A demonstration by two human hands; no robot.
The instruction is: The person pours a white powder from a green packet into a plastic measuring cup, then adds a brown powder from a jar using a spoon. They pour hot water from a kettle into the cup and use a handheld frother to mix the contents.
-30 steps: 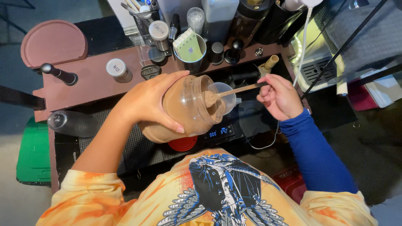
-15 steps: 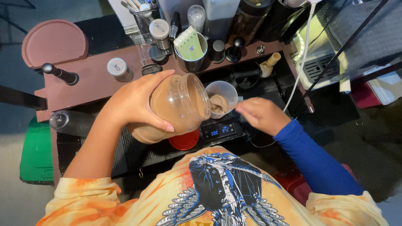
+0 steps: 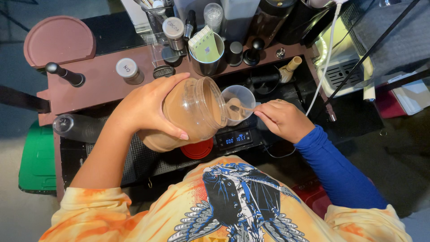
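Overhead, a person tips a jar (image 3: pixel 190 112) of brown powder toward a clear cup (image 3: pixel 239 101).

Their left hand (image 3: pixel 145 107) is wrapped around the jar, holding it tilted with its open mouth just beside the cup. Their right hand (image 3: pixel 280 118) is closed on a spoon (image 3: pixel 239 109), whose bowl sits inside the cup among brown powder. The cup stands on a small black scale (image 3: pixel 235 139) with a lit display, on the dark bench (image 3: pixel 134 161). A red lid (image 3: pixel 197 150) lies under the jar. Behind, a brown shelf (image 3: pixel 101 83) carries small tins and a metal cup holding a green notepad (image 3: pixel 205 45).
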